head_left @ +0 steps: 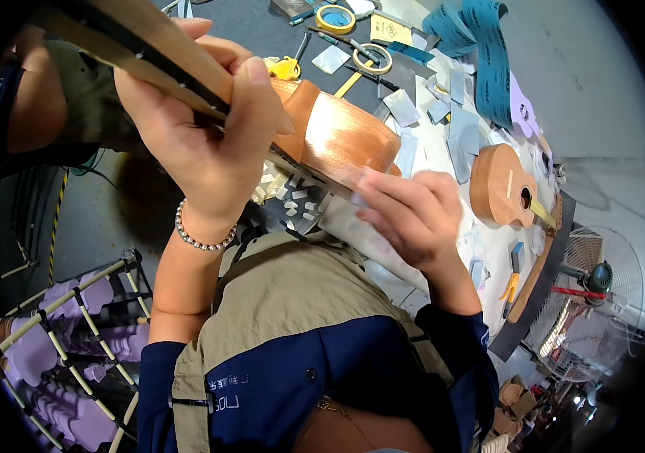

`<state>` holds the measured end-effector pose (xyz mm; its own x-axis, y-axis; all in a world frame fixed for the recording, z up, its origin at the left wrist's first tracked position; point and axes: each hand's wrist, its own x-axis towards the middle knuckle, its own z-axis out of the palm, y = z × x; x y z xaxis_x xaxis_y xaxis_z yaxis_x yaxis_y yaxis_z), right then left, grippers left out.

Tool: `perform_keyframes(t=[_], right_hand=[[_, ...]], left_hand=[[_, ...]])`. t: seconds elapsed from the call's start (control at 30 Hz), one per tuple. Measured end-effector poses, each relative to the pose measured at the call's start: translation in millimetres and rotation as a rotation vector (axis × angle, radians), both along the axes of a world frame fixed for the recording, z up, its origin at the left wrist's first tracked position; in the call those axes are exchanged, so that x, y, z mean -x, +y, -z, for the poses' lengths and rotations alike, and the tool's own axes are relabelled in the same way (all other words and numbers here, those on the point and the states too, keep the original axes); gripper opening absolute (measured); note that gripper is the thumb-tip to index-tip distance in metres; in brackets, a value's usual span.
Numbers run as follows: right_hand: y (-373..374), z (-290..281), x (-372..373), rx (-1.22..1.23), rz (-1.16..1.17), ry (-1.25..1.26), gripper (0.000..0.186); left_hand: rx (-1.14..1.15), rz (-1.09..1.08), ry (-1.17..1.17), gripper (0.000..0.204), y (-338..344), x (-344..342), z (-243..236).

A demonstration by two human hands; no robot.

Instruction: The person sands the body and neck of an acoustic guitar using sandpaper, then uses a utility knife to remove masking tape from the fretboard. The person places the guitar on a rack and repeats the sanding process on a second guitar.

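My left hand (220, 128) is wrapped round the neck (179, 45) of a small wooden ukulele, which slants up to the upper left. Its glossy reddish-brown body (345, 128) lies just beyond that hand, side turned up and catching the light. At the near edge of the body is my right hand (413, 215), fingers bent together with the tips against the wood. Something small and pale shows under those fingertips, too blurred to name. The near face of the instrument is mostly hidden from here.
Along the bench lie a masking tape roll (371, 59), a yellow tape roll (335, 19), sandpaper pieces (462, 132) and a blue abrasive roll (492, 68). Another ukulele body (500, 185) sits at the right, near a fan (586, 294). A rack (66, 309) holds purple shapes. Another person's arm (32, 98) is at left.
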<state>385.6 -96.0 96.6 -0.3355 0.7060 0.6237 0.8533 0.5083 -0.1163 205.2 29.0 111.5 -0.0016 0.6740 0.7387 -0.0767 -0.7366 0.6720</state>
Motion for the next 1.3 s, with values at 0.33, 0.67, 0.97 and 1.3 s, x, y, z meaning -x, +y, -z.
perform_keyframes(t=[0.33, 0.67, 0.97, 1.3], right_hand=[[8.5, 15.6, 17.4, -0.108, 0.030, -0.017, 0.038], [13.6, 10.7, 20.1, -0.072, 0.030, 0.112, 0.027], [7.8, 15.8, 9.9, -0.100, -0.002, 0.111, 0.033], [5.3, 12.1, 7.9, -0.079, 0.011, 0.060, 0.030]], left_hand=[[0.016, 0.009, 0.006, 0.035, -6.5, -4.5, -2.2], [-0.035, 0.031, 0.045, 0.038, -4.9, -6.3, 1.4], [-0.019, 0.045, 0.055, 0.037, -1.6, -2.5, -1.3], [-0.037, 0.072, 0.028, 0.035, 0.0, -2.0, -0.3]])
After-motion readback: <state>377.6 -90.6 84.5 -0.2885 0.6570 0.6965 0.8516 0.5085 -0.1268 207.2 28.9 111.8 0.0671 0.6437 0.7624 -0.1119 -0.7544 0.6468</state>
